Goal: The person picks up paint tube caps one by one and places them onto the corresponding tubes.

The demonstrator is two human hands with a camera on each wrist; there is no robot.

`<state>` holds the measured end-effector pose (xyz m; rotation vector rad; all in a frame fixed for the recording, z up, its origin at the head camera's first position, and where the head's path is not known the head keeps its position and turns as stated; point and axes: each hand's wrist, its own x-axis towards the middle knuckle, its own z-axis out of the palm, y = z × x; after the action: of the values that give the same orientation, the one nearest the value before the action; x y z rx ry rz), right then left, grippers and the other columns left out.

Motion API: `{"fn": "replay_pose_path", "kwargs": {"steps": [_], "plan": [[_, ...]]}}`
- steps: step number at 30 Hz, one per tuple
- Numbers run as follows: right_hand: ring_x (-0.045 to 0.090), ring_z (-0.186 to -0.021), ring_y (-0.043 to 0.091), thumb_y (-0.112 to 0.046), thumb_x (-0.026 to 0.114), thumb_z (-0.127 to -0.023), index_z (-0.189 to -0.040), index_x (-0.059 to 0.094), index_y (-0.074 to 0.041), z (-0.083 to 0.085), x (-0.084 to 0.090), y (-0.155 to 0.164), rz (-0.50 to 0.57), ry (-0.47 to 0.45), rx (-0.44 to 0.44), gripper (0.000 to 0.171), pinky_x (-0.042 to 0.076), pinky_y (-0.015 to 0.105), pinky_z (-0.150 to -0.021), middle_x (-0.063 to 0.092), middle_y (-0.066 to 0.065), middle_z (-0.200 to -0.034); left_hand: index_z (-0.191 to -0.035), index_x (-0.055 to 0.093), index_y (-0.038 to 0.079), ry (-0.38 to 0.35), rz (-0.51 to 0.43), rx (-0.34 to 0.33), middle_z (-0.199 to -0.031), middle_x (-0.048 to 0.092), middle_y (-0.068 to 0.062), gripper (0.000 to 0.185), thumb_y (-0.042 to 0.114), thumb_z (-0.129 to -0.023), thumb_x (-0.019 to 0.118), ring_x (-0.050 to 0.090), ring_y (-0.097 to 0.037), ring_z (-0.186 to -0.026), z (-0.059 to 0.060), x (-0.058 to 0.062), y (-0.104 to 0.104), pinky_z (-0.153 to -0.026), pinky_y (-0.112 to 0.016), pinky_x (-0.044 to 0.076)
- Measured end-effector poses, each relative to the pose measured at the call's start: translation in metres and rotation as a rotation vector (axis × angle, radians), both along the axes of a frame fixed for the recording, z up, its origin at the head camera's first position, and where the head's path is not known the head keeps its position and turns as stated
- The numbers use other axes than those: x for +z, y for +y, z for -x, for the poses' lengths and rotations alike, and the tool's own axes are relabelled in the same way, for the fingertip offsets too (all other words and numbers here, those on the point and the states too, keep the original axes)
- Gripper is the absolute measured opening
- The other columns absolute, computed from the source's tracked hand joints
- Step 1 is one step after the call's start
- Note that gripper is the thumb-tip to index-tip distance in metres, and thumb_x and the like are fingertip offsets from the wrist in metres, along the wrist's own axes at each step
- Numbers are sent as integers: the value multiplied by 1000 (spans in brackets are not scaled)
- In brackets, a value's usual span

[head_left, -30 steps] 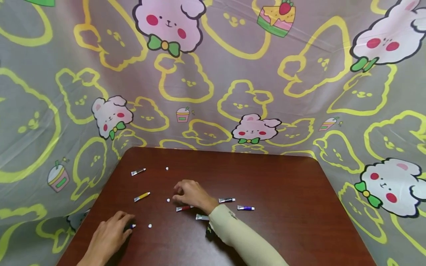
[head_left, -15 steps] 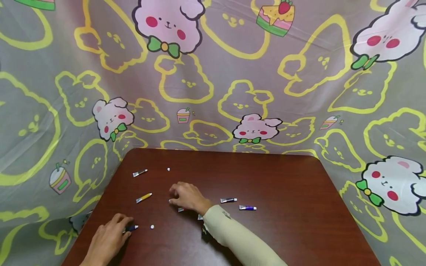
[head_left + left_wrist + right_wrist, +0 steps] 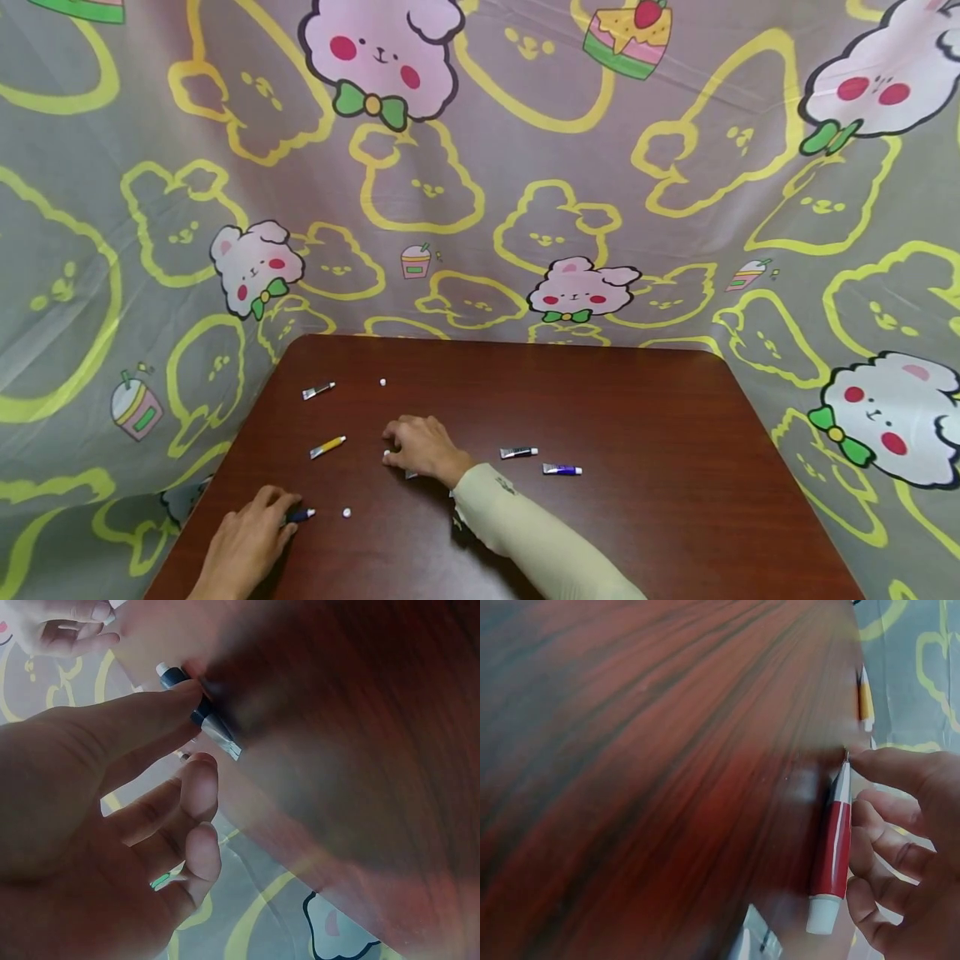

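Observation:
My left hand (image 3: 247, 533) pinches a dark blue paint tube (image 3: 201, 712) between thumb and forefinger at the table's left front. The tube's white end points right in the head view. My right hand (image 3: 422, 446) reaches over the middle left of the table, its fingertips around a small white round piece (image 3: 386, 456). The thumb hides most of that piece in the right wrist view. Beside these fingers lies a red paint tube (image 3: 832, 855) with a white cap. In the head view the right hand covers most of it. Another small white round piece (image 3: 347, 512) lies right of the blue tube.
A yellow tube (image 3: 327, 447) and a grey-black tube (image 3: 318, 391) lie at the left, with a third white piece (image 3: 382, 382) farther back. A black tube (image 3: 519, 452) and a purple tube (image 3: 562, 470) lie right of centre. A silvery tube (image 3: 754, 939) is partly under my right wrist.
My right hand has moved slightly left, and its fingertips have closed on the white piece. The left hand keeps its place, with more of the blue tube showing.

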<state>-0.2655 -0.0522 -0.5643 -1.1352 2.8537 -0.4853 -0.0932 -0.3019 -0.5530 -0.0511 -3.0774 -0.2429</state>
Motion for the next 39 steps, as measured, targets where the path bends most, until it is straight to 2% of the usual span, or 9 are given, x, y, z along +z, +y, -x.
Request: {"fn": "replay_pose_path", "kwargs": {"steps": [4, 7, 13, 25, 32, 39], "plan": [[67, -92, 1, -38, 83, -95, -115, 80, -26, -1, -1, -2, 8, -2, 7, 24, 46, 27, -84, 73, -14, -99, -120, 77, 13, -41, -4, 8, -117, 69, -12, 35, 18, -88, 90, 74, -27, -89, 0, -1, -1, -64, -43, 49], [67, -92, 1, -36, 82, -96, -108, 80, -28, -1, -3, -3, 9, 31, 21, 15, 45, 26, -82, 74, -15, -99, -118, 77, 13, -22, -4, 4, -116, 70, -12, 33, 17, -87, 90, 74, -28, -89, -1, -2, -2, -65, -44, 49], [69, -91, 2, -34, 82, -96, -101, 78, -28, 0, -4, -4, 4, 81, 28, 9, 45, 27, -80, 74, -14, -98, -110, 77, 13, 67, -7, -10, -110, 70, -10, 31, 13, -83, 93, 74, -29, -86, -2, -3, 1, -63, -44, 48], [68, -89, 2, -37, 79, -98, -103, 78, -28, -3, 2, 0, 17, 63, 39, 10, 48, 28, -83, 73, -14, -96, -96, 73, 15, 236, -11, -39, -102, 72, -9, 31, 8, -76, 95, 74, -33, -85, -6, -9, 0, -61, -44, 45], [69, -88, 1, -36, 78, -99, -102, 79, -28, -5, 11, 5, 45, 79, 50, 8, 49, 28, -83, 74, -15, -94, -92, 69, 15, 236, 5, -49, -91, 68, -6, 30, 9, -78, 95, 72, -32, -79, -3, -9, 0, -58, -43, 43], [69, -77, -1, -34, 78, -97, -102, 79, -27, -9, 15, 13, 64, 67, 51, 8, 50, 27, -80, 78, -18, -87, -90, 67, 15, 225, 28, -48, -83, 63, -2, 28, 13, -80, 93, 69, -30, -72, -6, -12, -1, -57, -42, 40]]}}
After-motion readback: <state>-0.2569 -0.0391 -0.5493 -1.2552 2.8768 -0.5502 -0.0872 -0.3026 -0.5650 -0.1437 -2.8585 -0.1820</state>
